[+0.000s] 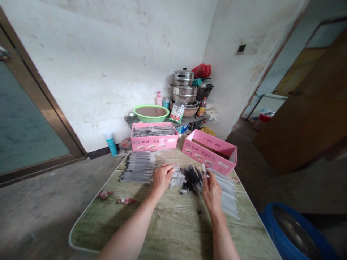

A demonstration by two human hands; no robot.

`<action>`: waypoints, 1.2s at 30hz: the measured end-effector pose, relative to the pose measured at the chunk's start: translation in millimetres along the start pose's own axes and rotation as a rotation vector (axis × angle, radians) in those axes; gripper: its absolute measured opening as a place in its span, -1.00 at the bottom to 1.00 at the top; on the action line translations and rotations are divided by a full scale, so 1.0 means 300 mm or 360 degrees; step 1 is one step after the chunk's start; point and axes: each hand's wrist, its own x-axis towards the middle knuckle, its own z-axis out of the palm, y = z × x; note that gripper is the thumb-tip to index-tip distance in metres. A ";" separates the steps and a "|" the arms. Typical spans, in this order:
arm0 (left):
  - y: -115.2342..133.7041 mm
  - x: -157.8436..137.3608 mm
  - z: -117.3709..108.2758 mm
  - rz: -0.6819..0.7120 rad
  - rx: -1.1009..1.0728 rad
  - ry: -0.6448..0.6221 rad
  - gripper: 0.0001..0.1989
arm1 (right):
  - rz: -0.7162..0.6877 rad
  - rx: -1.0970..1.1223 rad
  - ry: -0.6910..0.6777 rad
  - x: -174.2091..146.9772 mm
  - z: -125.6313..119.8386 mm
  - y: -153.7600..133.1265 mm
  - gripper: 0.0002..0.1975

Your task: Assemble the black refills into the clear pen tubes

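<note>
Pinched between thumb and fingers, a slim translucent piece [204, 169] stands up from the right hand [211, 189], just beside the heap of black pen parts [192, 178] toward the right edge of the table [173, 224]. The left hand [162, 177] is half curled, its fingertips at the pile of small white pen parts [176, 177]; whether they grip one I cannot tell. Both heaps meet between the hands, midway between the table's left and right edges.

Along the right edge, past the right hand, clear pen barrels [229, 196] lie side by side in a slanted row. Toward the left edge, a row of pens [138, 167] lies with dark ends facing that edge. One pink carton [154, 143], filled with pens, stands at the far left corner; a second pink carton [207, 153] sits askew at the far right corner. A small dark bit [199, 212] lies nearer the front edge, below the black heap.
</note>
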 end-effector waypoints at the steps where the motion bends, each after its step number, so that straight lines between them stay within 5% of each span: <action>1: 0.001 -0.003 -0.003 0.0057 0.0114 -0.0057 -0.71 | -0.0006 -0.0073 0.0075 0.015 -0.021 0.041 -0.53; 5: -0.004 -0.007 0.001 0.0192 0.0381 -0.0255 -0.66 | -0.0176 -0.0452 0.0460 0.061 -0.073 0.191 -0.57; 12: -0.014 0.004 0.019 0.0333 0.0509 -0.0387 -0.63 | -0.0231 -0.0735 0.0557 0.076 -0.032 0.271 -0.69; 21: -0.030 0.002 0.002 0.0218 0.0437 -0.0205 -0.65 | -0.0496 -0.0485 0.0694 0.077 -0.009 0.222 -0.69; 27: -0.073 0.037 -0.099 -0.0051 0.0730 0.0045 -0.70 | -0.0616 -0.0291 0.0679 0.044 0.014 0.130 -0.73; 36: -0.144 0.056 -0.184 -0.0319 0.0999 -0.0282 -0.84 | -0.0613 -0.0160 0.0623 0.036 0.015 0.123 -0.75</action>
